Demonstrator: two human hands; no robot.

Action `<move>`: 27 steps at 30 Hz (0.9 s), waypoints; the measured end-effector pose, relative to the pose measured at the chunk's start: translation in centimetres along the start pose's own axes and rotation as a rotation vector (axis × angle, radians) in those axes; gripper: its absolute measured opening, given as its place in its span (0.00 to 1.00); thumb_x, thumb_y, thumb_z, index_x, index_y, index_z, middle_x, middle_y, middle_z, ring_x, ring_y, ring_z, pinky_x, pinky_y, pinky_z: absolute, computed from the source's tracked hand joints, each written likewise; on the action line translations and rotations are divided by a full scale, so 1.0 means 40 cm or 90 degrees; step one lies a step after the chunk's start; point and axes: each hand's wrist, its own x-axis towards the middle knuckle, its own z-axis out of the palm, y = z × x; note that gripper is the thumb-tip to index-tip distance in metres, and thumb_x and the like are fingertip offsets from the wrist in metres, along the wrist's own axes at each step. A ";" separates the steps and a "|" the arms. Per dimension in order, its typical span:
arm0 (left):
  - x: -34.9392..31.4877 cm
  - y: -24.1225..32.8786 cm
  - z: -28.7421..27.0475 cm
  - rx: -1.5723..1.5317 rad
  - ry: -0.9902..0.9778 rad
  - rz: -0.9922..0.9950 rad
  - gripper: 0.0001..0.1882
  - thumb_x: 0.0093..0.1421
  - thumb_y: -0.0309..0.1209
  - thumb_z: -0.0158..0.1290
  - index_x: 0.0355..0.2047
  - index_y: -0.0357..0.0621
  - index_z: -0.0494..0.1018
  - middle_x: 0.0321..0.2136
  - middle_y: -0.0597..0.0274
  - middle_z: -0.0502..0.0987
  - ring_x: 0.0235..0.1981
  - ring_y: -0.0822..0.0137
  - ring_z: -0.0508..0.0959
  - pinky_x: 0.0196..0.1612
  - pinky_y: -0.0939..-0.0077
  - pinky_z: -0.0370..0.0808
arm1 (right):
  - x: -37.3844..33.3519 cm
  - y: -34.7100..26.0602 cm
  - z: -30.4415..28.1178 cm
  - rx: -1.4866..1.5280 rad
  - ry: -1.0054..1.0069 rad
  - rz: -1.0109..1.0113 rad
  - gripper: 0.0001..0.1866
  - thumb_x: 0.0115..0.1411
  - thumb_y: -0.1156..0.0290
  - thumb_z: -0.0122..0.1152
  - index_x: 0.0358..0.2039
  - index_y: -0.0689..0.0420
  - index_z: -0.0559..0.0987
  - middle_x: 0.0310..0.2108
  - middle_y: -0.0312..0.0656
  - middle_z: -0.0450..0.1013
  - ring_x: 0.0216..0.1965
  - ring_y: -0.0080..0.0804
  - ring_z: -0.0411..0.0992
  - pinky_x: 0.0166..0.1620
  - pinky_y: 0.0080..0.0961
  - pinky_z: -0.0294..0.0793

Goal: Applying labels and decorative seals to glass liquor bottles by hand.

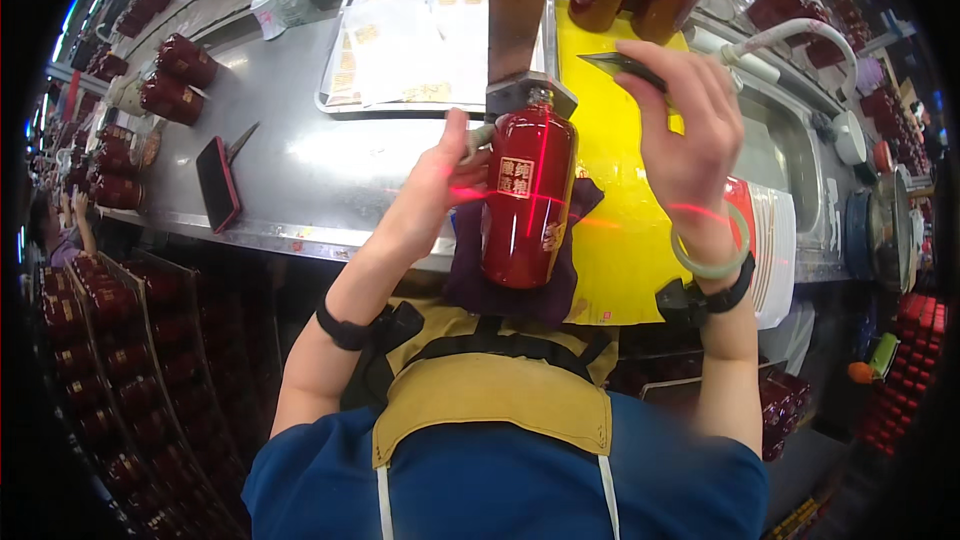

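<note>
Fingers (645,50) of R hand (703,130) clamped on blk pointed tool (630,67), L hand (428,190) beside labeled red btl (528,215), its grip unclear.

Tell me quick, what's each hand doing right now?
Left hand: thumb spread, fingers by the left side of the red bottle; whether gripping can't be told.
Right hand: closed, holding a black pointed tool, probably tweezers.

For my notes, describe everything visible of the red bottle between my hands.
The bottle is glossy, dark red and glass-like, with rounded shoulders, a narrow neck, a square gold label and gold marking lower right. Red light lines cross it. Its neck points away, over purple cloth; your left hand is at its left side.
</note>
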 end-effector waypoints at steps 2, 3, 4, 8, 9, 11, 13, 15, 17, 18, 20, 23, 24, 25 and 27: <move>0.036 -0.009 0.009 -0.022 -0.023 -0.002 0.43 0.69 0.64 0.34 0.63 0.34 0.65 0.55 0.47 0.75 0.56 0.62 0.76 0.62 0.65 0.69 | 0.011 -0.027 -0.017 0.053 0.015 0.011 0.13 0.49 0.78 0.71 0.37 0.54 0.84 0.30 0.36 0.78 0.30 0.34 0.72 0.38 0.28 0.69; 0.052 -0.013 0.017 -0.082 -0.084 -0.010 0.41 0.69 0.63 0.37 0.61 0.35 0.67 0.52 0.48 0.77 0.52 0.62 0.78 0.59 0.65 0.72 | 0.012 -0.045 -0.026 0.071 0.012 0.032 0.13 0.48 0.79 0.71 0.37 0.54 0.84 0.30 0.36 0.79 0.31 0.34 0.73 0.38 0.28 0.69; 0.063 -0.018 0.022 -0.139 -0.140 -0.018 0.39 0.69 0.62 0.40 0.58 0.35 0.68 0.50 0.49 0.78 0.49 0.63 0.80 0.56 0.65 0.75 | 0.012 -0.063 -0.032 0.095 0.009 0.053 0.14 0.48 0.79 0.72 0.37 0.54 0.84 0.30 0.36 0.79 0.32 0.33 0.73 0.38 0.28 0.70; 0.060 -0.021 0.022 -0.092 -0.084 -0.041 0.28 0.59 0.42 0.64 0.52 0.34 0.71 0.39 0.52 0.81 0.38 0.62 0.84 0.44 0.67 0.82 | 0.005 -0.113 -0.034 0.151 0.000 0.138 0.16 0.46 0.84 0.72 0.38 0.57 0.84 0.33 0.40 0.79 0.34 0.37 0.75 0.40 0.29 0.73; 0.057 -0.012 0.027 -0.132 -0.092 -0.080 0.29 0.57 0.40 0.67 0.52 0.34 0.71 0.39 0.53 0.81 0.38 0.61 0.84 0.43 0.67 0.83 | -0.001 -0.117 -0.043 0.156 -0.008 0.160 0.17 0.46 0.86 0.71 0.38 0.59 0.83 0.34 0.43 0.79 0.35 0.40 0.76 0.41 0.30 0.74; 0.060 -0.039 0.022 -0.118 -0.112 -0.048 0.30 0.57 0.42 0.66 0.53 0.34 0.72 0.41 0.54 0.81 0.40 0.64 0.82 0.46 0.67 0.81 | -0.030 -0.112 -0.048 0.136 0.004 0.163 0.16 0.49 0.87 0.69 0.39 0.62 0.82 0.34 0.46 0.79 0.35 0.41 0.77 0.38 0.31 0.76; 0.047 -0.058 0.011 -0.076 0.001 -0.134 0.30 0.58 0.42 0.66 0.54 0.36 0.72 0.43 0.57 0.81 0.40 0.67 0.82 0.46 0.69 0.80 | -0.051 -0.107 -0.080 0.117 0.005 0.188 0.15 0.52 0.87 0.67 0.41 0.65 0.80 0.33 0.47 0.78 0.34 0.41 0.76 0.40 0.30 0.76; -0.041 -0.010 -0.034 -0.165 -0.067 -0.071 0.31 0.57 0.41 0.67 0.55 0.35 0.71 0.46 0.57 0.80 0.44 0.69 0.80 0.50 0.70 0.78 | -0.096 -0.088 -0.101 0.138 0.032 0.239 0.13 0.57 0.85 0.65 0.43 0.66 0.79 0.36 0.49 0.77 0.36 0.39 0.75 0.42 0.30 0.76; -0.120 0.018 -0.124 -0.127 0.038 0.055 0.30 0.56 0.38 0.67 0.54 0.35 0.72 0.45 0.58 0.80 0.44 0.69 0.80 0.52 0.71 0.76 | -0.116 -0.082 -0.118 0.092 0.005 0.256 0.11 0.60 0.83 0.63 0.44 0.67 0.78 0.37 0.48 0.76 0.38 0.40 0.76 0.43 0.30 0.76; -0.150 0.046 -0.181 -0.102 0.102 0.135 0.29 0.56 0.37 0.68 0.54 0.36 0.73 0.44 0.58 0.81 0.44 0.69 0.80 0.52 0.71 0.76 | -0.125 -0.078 -0.122 0.096 0.005 0.249 0.11 0.60 0.83 0.63 0.44 0.67 0.78 0.37 0.48 0.76 0.38 0.40 0.76 0.43 0.30 0.76; -0.212 0.127 -0.318 -0.032 0.293 0.291 0.25 0.55 0.33 0.68 0.50 0.35 0.76 0.43 0.60 0.81 0.43 0.71 0.80 0.51 0.71 0.76 | -0.149 -0.075 -0.114 0.064 -0.010 0.381 0.12 0.60 0.83 0.62 0.45 0.67 0.78 0.36 0.47 0.76 0.39 0.38 0.76 0.45 0.29 0.76; -0.256 0.240 -0.545 0.080 0.620 0.512 0.22 0.52 0.32 0.71 0.44 0.36 0.78 0.38 0.61 0.82 0.36 0.70 0.81 0.44 0.73 0.78 | -0.206 -0.049 -0.134 0.039 -0.005 0.406 0.12 0.60 0.83 0.61 0.46 0.67 0.77 0.37 0.47 0.76 0.40 0.37 0.76 0.48 0.29 0.75; -0.266 0.272 -0.624 0.150 0.721 0.510 0.20 0.53 0.32 0.69 0.45 0.39 0.78 0.40 0.64 0.81 0.39 0.71 0.80 0.49 0.72 0.76 | -0.212 -0.055 -0.132 0.042 0.000 0.406 0.12 0.60 0.83 0.61 0.46 0.67 0.77 0.37 0.47 0.76 0.40 0.37 0.76 0.48 0.29 0.75; -0.281 0.294 -0.726 0.196 0.812 0.505 0.23 0.50 0.32 0.72 0.45 0.39 0.78 0.40 0.64 0.81 0.40 0.71 0.80 0.49 0.72 0.75 | -0.210 -0.059 -0.131 0.020 -0.024 0.423 0.12 0.62 0.82 0.60 0.47 0.66 0.78 0.39 0.46 0.76 0.41 0.35 0.76 0.49 0.29 0.74; -0.273 0.299 -0.966 0.250 0.920 0.548 0.27 0.46 0.32 0.75 0.45 0.41 0.78 0.41 0.63 0.81 0.41 0.71 0.80 0.48 0.72 0.75 | -0.211 -0.070 -0.127 0.018 -0.052 0.485 0.12 0.64 0.81 0.58 0.48 0.66 0.77 0.42 0.45 0.76 0.43 0.33 0.75 0.51 0.28 0.73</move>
